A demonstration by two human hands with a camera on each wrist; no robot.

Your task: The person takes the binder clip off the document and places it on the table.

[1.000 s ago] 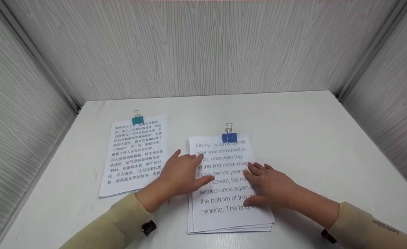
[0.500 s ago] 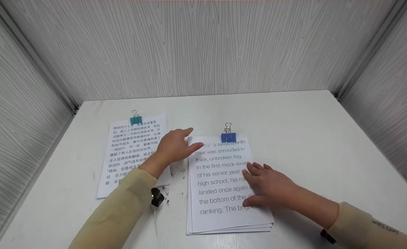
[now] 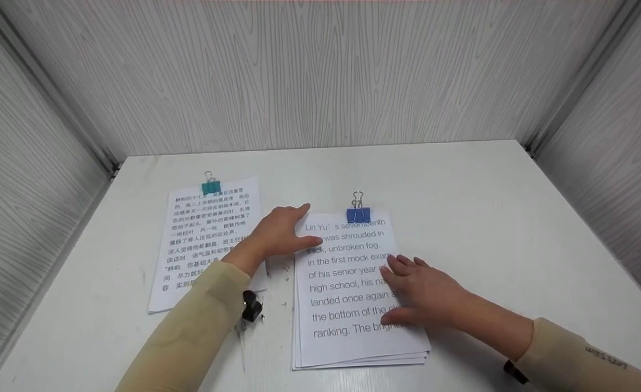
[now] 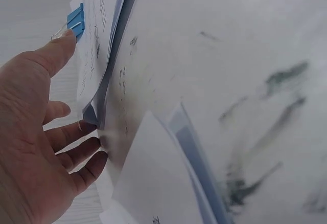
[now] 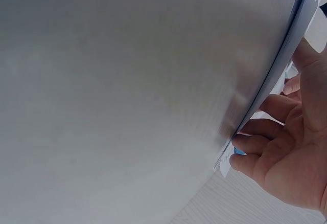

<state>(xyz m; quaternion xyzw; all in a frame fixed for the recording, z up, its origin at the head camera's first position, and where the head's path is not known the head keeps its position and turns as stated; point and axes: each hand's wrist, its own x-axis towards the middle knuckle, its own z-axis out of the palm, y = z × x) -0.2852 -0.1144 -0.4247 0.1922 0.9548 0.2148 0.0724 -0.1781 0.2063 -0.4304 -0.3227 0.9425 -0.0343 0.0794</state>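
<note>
Farthest left, well apart from the English-printed stack (image 3: 345,286), a stack with Chinese characters (image 3: 200,245) lies slightly askew on the white table (image 3: 462,201), a teal binder clip (image 3: 211,187) biting its upper edge with the wire handle standing up. A beige left sleeve (image 3: 187,326) crosses over that stack's lower right part, angling up toward the English-printed stack, and a small black piece (image 3: 251,306) sits at its cuff, left of the English-printed stack. The left hand (image 3: 276,231) is at the upper left corner of the English-printed stack, its fingers loosely extended and spread rather than curled round anything; the thumb lies over the top page, covering the start of the second line, while the other fingertips are down by the stack's left edge. Dark smudges (image 4: 278,124) mark the table left of the English-printed stack. That stack lies flat, its lower sheets peeking out unevenly at the bottom, and a blue binder clip (image 3: 359,215) grips its top edge, right of the middle, with wire handles pointing up. The right hand (image 3: 426,288) rests at the right edge of the English-printed stack, fingers relaxed and fairly straight along the side, thumb over the lowest printed lines. Its beige right sleeve (image 3: 565,354), bearing dark lettering, lies right of the English-printed stack.
</note>
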